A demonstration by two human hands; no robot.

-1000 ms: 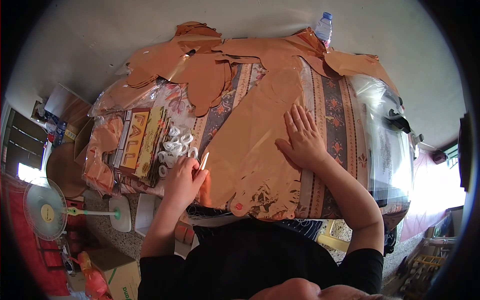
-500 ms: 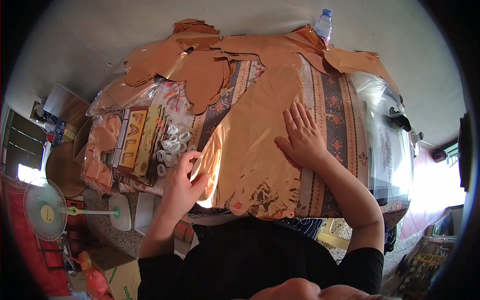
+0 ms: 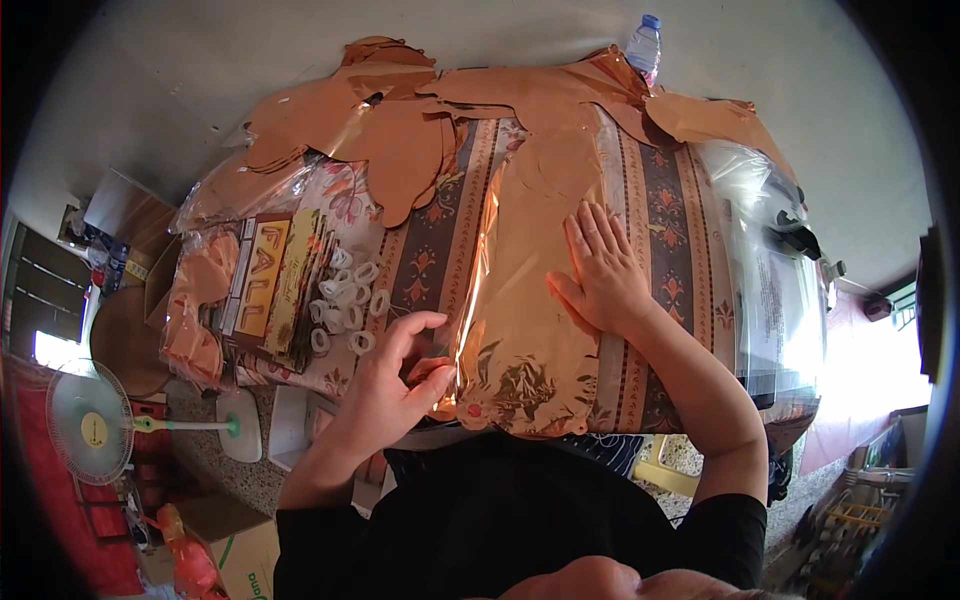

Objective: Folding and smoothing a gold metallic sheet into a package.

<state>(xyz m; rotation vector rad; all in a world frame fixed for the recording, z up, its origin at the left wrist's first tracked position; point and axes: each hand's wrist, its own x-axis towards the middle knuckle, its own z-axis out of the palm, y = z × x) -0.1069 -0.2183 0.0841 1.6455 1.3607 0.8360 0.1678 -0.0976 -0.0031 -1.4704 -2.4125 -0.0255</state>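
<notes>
A long, flat copper-coloured foil balloon lies lengthwise on the patterned tablecloth in front of me, its lower end at the near edge. My right hand rests flat on its right side, fingers stretched out. At its lower left edge is my left hand, thumb and a curled finger closed together on the foil, index finger held apart. The balloon's left side is folded inward, making a bright, narrow crease. Just beyond my left hand lie several white ribbon rolls.
More flat copper foil balloons are piled along the far side. Left of the rolls are printed cards and a bagged foil piece. Clear plastic packaging covers the table's right side. A bottle stands at the back; a fan is lower left.
The left side of the foil balloon has folded over to the right, baring more tablecloth. My left hand has moved right and slightly nearer with that edge. My right hand stays in place.
</notes>
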